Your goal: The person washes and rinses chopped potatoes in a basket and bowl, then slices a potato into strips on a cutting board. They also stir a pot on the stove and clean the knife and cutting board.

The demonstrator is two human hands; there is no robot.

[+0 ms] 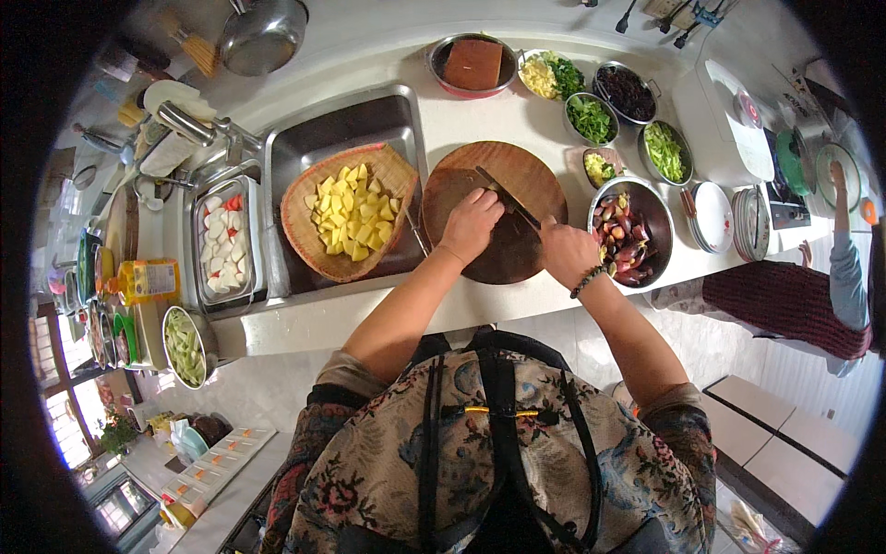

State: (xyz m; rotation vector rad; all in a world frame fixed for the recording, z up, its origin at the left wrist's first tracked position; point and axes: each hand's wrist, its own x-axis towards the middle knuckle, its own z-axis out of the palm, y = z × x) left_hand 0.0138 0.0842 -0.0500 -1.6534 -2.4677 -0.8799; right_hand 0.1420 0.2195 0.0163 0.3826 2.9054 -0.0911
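Observation:
On a round wooden chopping board (495,256), my left hand (472,223) has its fingers bent over a small piece of food, mostly hidden beneath the fingertips. My right hand (569,253) grips a kitchen knife (509,192) by its handle. Seen almost edge-on, the blade slants across the board right beside my left fingertips. Dark wet patches mark the wood around it. Just right of my right hand stands a steel bowl (670,239) of purple-red vegetable pieces (626,242).
A woven basket (297,235) of cut potatoes (353,211) rests over the sink (387,114). Bowls of chopped greens (590,119) and a pan with a reddish-brown block (474,64) line the back. Plates (713,218) stand rightward, near another person (782,298).

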